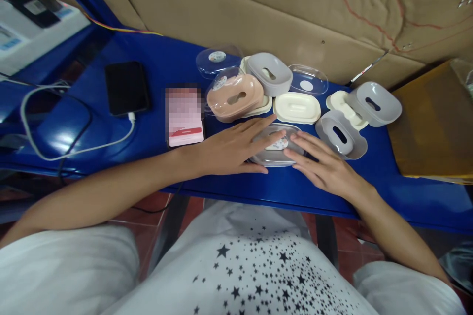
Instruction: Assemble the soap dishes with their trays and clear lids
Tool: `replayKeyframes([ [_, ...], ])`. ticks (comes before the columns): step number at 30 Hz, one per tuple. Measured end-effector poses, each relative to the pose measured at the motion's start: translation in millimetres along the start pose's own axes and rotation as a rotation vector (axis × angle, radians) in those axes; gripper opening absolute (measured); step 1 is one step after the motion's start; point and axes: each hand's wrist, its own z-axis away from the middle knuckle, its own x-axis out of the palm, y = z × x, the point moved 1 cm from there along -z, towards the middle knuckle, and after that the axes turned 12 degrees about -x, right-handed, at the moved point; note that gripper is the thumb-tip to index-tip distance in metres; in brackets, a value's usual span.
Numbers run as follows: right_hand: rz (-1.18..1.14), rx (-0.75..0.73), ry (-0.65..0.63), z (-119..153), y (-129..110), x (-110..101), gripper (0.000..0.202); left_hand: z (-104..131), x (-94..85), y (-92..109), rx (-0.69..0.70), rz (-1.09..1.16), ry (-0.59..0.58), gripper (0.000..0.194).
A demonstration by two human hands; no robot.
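Note:
Both hands rest on a clear oval lid with a round printed sticker [278, 158], near the front of the blue table. My left hand [231, 150] lies over its left side, fingers spread. From the right, my right hand [327, 165] touches the lid's other side with its fingers stretched out. What lies under the lid is partly hidden; it looks grey. Just behind are a cream oval tray [297, 107] and a peach plastic box with a slot [232, 98], a clear lid leaning on it. A grey slotted piece [340, 135] sits beside my right hand.
Further grey slotted boxes [269, 71] and clear lids [308, 78] stand at the back. A phone with a lit, blurred screen [185, 118] and a black device on a white cable [127, 88] lie left. A taped cardboard box [436, 123] bounds the right side.

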Motion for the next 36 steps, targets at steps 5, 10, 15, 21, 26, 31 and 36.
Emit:
replayKeyframes([
  [5, -0.051, 0.013, -0.004, 0, 2, 2, 0.088, 2, -3.8, 2, -0.013, -0.074, -0.023, 0.09],
  [10, -0.089, 0.053, -0.034, -2, 1, 5, 0.077, 3, -4.2, 4, -0.018, -0.109, -0.014, 0.086],
  [15, 0.023, 0.164, -0.052, 1, 13, -12, 0.054, 4, -6.7, 4, -0.065, -0.131, -0.036, 0.08],
  [21, 0.323, 0.593, -0.088, 34, 49, -48, 0.057, 6, -13.0, 4, -0.042, -0.138, -0.015, 0.071],
  [26, 0.021, 0.502, -0.056, 36, 56, -53, 0.044, 6, -11.3, 1, -0.018, -0.136, -0.024, 0.073],
  [31, 0.302, 0.687, 0.068, 55, 79, -54, 0.051, 6, -11.2, 0, -0.018, -0.122, -0.033, 0.071],
  [36, 0.36, 0.799, -0.093, 74, 100, -47, 0.045, 6, -12.6, 0, -0.028, -0.091, -0.043, 0.07],
])
